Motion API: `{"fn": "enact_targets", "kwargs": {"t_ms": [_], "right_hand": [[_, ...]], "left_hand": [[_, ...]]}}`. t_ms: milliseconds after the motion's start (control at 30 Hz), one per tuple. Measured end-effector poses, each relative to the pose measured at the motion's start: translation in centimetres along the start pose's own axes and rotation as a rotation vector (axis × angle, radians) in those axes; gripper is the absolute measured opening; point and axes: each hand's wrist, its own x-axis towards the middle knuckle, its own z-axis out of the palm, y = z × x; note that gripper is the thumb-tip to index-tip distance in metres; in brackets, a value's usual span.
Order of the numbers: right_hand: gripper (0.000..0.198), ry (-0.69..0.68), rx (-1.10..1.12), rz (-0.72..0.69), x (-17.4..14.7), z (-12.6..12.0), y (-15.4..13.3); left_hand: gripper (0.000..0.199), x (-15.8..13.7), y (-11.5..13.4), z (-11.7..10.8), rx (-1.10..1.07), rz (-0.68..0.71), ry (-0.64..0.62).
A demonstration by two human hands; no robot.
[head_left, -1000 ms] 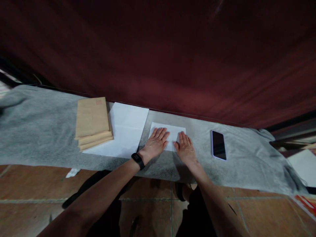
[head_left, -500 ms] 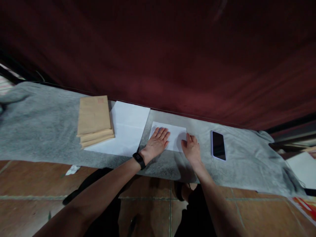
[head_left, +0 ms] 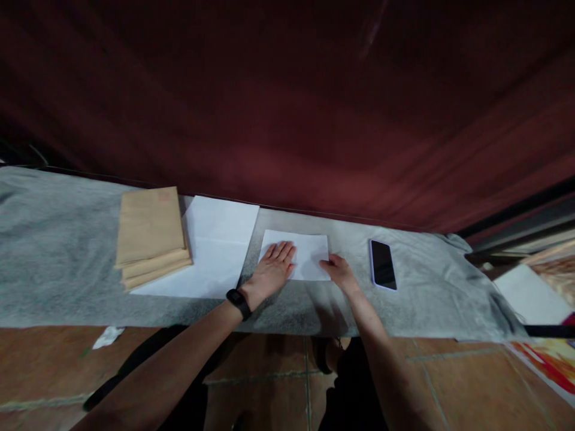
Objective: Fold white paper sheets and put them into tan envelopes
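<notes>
A small white sheet of paper, apparently folded, lies flat on the grey cloth. My left hand, with a black band on its wrist, presses flat on the left part of this paper, fingers stretched out. At the paper's right edge, my right hand has its thumb over the top and its fingers curled by the side, pinching the edge. Left of my hands, larger white paper sheets rest on the cloth, partly covered by a stack of brown envelopes.
A phone with a pale purple edge lies right of my right hand. The grey cloth covers a long narrow surface against a dark red backdrop. Crumpled white paper is on the tiled floor.
The view has shifted, so the things on the cloth appear further left. My right hand's fingers have curled in at the paper's right edge; my left hand stays flat on the paper.
</notes>
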Motion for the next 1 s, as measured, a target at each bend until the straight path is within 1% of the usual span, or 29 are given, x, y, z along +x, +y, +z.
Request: {"fn": "enact_targets", "kwargs": {"t_ms": [100,233,400,567,800,1000], "right_hand": [[0.018,-0.04,0.095,0.0,0.2,0.0,0.4],[0.016,-0.054,0.118,-0.006,0.3,0.2,0.7],[0.015,-0.11,0.111,0.046,0.2,0.1,0.7],[0.012,-0.102,0.122,0.043,-0.1,-0.1,0.4],[0.013,-0.105,0.131,0.078,-0.5,-0.3,0.0],[0.013,-0.1,0.153,0.06,0.0,-0.1,0.6]], "left_hand": [[0.056,-0.4,0.1,0.3,-0.009,0.0,0.016],[0.058,-0.7,0.5,0.3,-0.011,0.007,0.015],[0.059,-0.7,0.9,-0.2,-0.022,-0.006,-0.012],[0.061,-0.7,1.2,-0.6,-0.01,-0.022,-0.019],[0.06,-0.7,1.3,-0.7,-0.013,-0.012,-0.033],[0.056,-0.8,1.5,-0.7,-0.015,0.02,-0.046]]}}
